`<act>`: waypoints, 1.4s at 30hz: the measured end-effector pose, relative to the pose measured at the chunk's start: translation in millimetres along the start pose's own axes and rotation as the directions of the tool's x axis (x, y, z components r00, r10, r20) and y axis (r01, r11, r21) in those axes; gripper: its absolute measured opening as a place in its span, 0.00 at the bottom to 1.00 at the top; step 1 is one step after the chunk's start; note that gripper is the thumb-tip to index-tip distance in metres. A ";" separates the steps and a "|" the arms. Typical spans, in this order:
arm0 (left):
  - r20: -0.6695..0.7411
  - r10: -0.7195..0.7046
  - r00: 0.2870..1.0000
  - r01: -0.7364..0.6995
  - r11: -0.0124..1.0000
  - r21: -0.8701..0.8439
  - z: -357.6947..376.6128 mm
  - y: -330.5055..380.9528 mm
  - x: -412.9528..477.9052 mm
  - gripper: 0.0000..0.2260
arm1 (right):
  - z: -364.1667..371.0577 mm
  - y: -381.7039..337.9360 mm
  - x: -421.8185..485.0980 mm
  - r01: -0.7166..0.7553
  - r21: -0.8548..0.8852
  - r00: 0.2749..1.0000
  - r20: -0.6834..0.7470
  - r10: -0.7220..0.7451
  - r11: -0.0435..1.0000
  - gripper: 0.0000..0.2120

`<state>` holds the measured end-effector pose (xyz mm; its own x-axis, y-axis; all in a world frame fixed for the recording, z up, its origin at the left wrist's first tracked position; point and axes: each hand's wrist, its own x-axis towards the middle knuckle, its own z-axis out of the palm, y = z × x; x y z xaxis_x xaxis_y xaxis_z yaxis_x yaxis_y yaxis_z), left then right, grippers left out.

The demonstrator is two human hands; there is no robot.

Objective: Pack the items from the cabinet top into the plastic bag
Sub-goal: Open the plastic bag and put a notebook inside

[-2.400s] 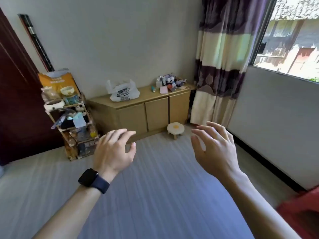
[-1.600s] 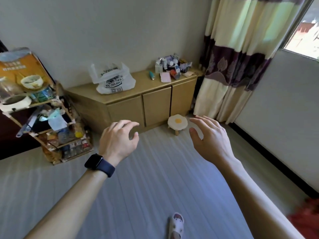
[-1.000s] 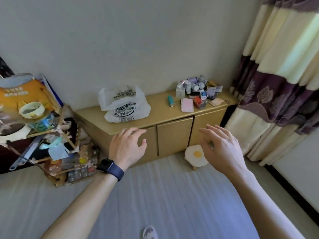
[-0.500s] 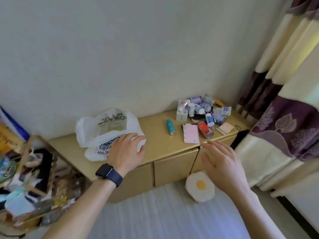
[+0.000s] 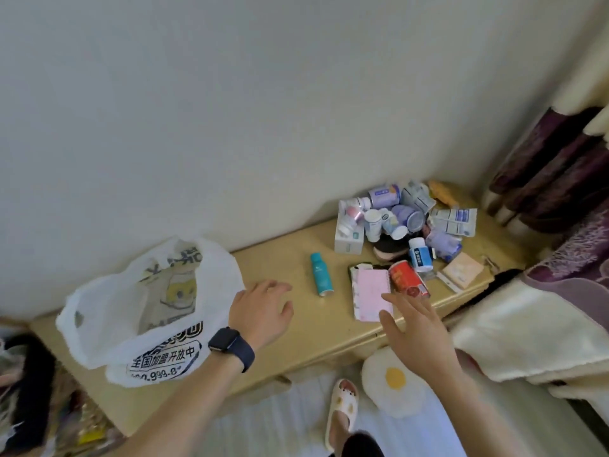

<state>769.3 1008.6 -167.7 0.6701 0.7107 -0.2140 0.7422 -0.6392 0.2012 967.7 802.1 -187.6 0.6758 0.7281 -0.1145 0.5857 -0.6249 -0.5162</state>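
A white printed plastic bag (image 5: 145,311) stands open on the left of the wooden cabinet top (image 5: 306,318). A teal bottle (image 5: 320,274) lies in the middle. A pink notebook (image 5: 370,293) and a red can (image 5: 407,279) lie to its right, in front of a heap of white and purple bottles and boxes (image 5: 392,222). My left hand (image 5: 263,311), fingers spread, hovers just right of the bag, holding nothing. My right hand (image 5: 412,324) is open over the front edge, fingertips at the notebook's near corner.
A curtain (image 5: 557,206) hangs at the right, close to the cabinet end. A fried-egg shaped stool (image 5: 393,380) stands on the floor below my right hand. My slippered foot (image 5: 342,407) is beside it. A cluttered rack (image 5: 26,390) stands at the left.
I have walked up to the cabinet, and it now fills the view from above. Both hands have moved forward over its top, the left past the bag, the right to the notebook.
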 end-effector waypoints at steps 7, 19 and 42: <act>0.301 -0.122 0.946 0.150 0.986 -0.072 50.2 16.4 93.0 0.20 | 43.5 33.1 75.3 -0.236 -0.069 0.903 0.354 0.245 0.969 0.23; 0.489 -0.397 0.777 0.614 0.650 -0.449 154.9 48.9 187.6 0.32 | 120.6 60.6 121.1 -0.488 -0.099 0.807 0.326 0.492 0.867 0.47; 0.260 -0.405 0.876 0.374 0.233 -0.898 -33.3 -39.5 80.0 0.15 | 59.6 -31.2 133.8 -0.358 0.461 0.901 0.398 0.171 0.812 0.06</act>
<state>793.4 1100.5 -161.0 0.2882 0.8055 -0.5178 0.4180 0.3807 0.8248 1013.1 935.8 -237.5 0.5312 0.6613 -0.5296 0.0273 -0.6381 -0.7695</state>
